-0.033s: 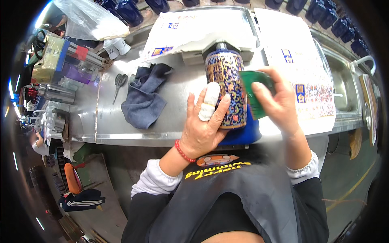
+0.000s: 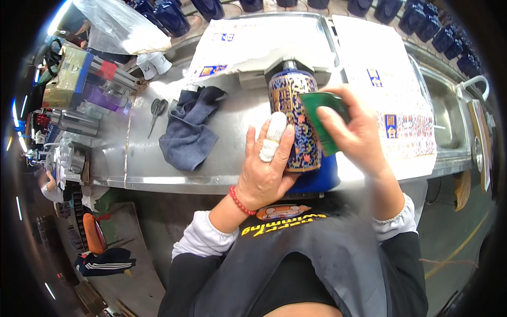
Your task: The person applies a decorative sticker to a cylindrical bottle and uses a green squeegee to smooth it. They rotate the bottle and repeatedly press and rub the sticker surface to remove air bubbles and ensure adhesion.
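A dark blue bottle [image 2: 309, 138] covered in a multicoloured floral and gold pattern lies with its neck pointing away from me, over a blue support [image 2: 323, 177]. Against its near left side rests my left hand [image 2: 261, 177], fingers stretched and spread, one of them wrapped in white bandage. My right hand [image 2: 356, 132] pinches a flat green scraper [image 2: 317, 105] between thumb and fingers. The scraper's edge overlaps the bottle's right side; whether it presses on the surface I cannot tell. Motion slightly blurs the right hand.
A crumpled grey-blue cloth [image 2: 187, 134] and dark scissors [image 2: 156, 112] lie left on the metal bench [image 2: 142, 164]. Printed sheets [image 2: 364, 45] spread right, beside a sink [image 2: 449, 119]. A light-coloured stand [image 2: 253, 79] is by the bottle's neck. Several dark blue bottles [image 2: 387, 8] line the back.
The green scraper and my right hand have shifted left, further over the bottle. The bottle has turned slightly, and my left fingers have changed position a little against it.
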### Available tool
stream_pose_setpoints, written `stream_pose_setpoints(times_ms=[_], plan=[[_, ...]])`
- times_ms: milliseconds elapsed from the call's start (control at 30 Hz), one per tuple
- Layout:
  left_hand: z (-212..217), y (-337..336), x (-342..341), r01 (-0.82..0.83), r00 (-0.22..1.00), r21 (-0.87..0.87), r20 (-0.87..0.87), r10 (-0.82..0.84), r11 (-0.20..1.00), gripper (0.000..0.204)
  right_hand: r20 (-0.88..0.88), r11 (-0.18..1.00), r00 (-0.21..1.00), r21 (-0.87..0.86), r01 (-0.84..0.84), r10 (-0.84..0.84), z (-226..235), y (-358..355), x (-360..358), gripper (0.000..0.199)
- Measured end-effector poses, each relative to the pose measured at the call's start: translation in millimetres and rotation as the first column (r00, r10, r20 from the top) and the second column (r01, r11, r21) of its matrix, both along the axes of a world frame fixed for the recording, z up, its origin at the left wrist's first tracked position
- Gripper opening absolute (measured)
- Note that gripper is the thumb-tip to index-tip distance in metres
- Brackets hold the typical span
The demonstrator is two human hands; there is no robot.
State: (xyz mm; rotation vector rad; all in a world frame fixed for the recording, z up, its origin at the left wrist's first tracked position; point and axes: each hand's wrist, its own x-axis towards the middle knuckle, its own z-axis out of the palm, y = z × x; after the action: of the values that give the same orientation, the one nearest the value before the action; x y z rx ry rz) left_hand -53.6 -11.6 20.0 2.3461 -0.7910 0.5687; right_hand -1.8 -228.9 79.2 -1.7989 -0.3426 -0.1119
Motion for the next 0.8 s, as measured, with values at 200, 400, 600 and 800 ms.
stream_pose_setpoints(times_ms=[200, 400, 600, 800], plan=[[14, -1, 2, -0.037, 0.997, 0.043, -0.071, 0.04, 0.998, 0.11, 0.024, 0.941, 0.98, -0.274, 0.198, -0.2, 25, 11, 62, 0.021], [3, 6, 12, 0.04, 0.995, 0.02, -0.093, -0.038, 0.999, 0.122, 0.117, 0.991, 0.99, -0.094, 0.093, -0.081, -10, -29, 24, 0.033], [-15, 9, 2, 0.004, 0.987, 0.004, -0.159, -0.003, 1.0, 0.108, 0.259, 0.937, 0.951, -0.341, -0.074, 0.169, -36, -28, -43, 0.052], [-11, 1, -7, -0.046, 0.993, 0.113, 0.117, 0.032, 0.993, 0.063, 0.387, 0.88, 0.899, -0.474, 0.003, 0.205, -53, -19, -61, 0.061]])
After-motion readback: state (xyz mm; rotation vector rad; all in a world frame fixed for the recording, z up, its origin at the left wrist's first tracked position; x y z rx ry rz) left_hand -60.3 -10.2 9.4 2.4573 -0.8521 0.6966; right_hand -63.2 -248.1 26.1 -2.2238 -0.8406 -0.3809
